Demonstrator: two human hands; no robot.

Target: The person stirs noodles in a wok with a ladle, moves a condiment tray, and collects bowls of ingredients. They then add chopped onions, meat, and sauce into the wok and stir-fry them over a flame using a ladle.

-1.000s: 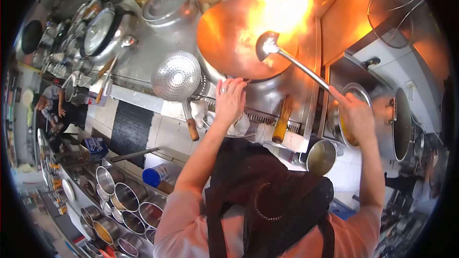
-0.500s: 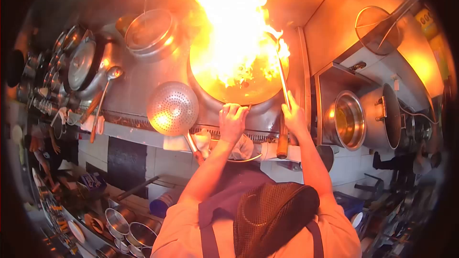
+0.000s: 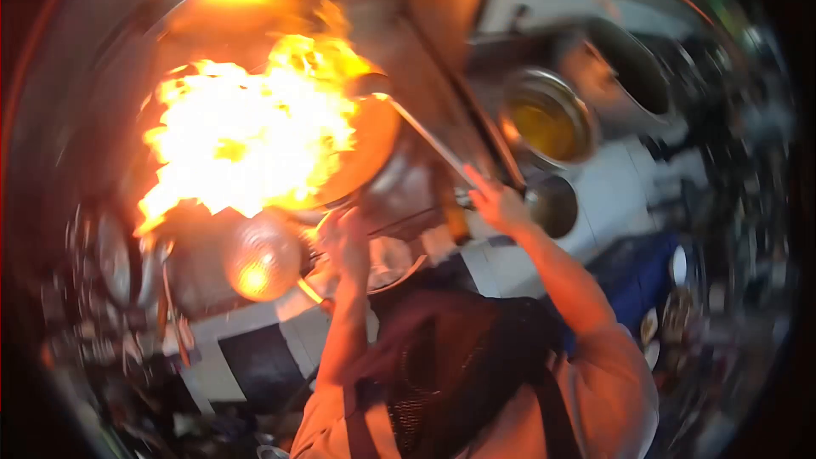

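Tall flames [image 3: 255,136] fill most of the wok [image 3: 374,149] and hide its contents. My left hand [image 3: 344,242] is closed at the wok's near edge, around its handle, though blur softens the fingers. In my right hand [image 3: 501,204] is the long handle of a ladle [image 3: 425,134]. The ladle's bowl is raised at the far right rim of the wok, beside the fire. A round perforated strainer [image 3: 263,259] lies left of my left hand, with firelight shining on it.
To the right stands a steel pot [image 3: 586,140] holding yellowish liquid, with a taller pot [image 3: 633,68] behind it. Below them is a dark round pan [image 3: 554,206]. Another ladle [image 3: 167,280] rests at the left along the stove edge. Tiled floor [image 3: 212,374] shows below.
The whole view has swung and blurred, so the wok sits further left. Flames now spread leftward and lower. The ladle's bowl has come into sight at the rim. Both hands keep their holds.
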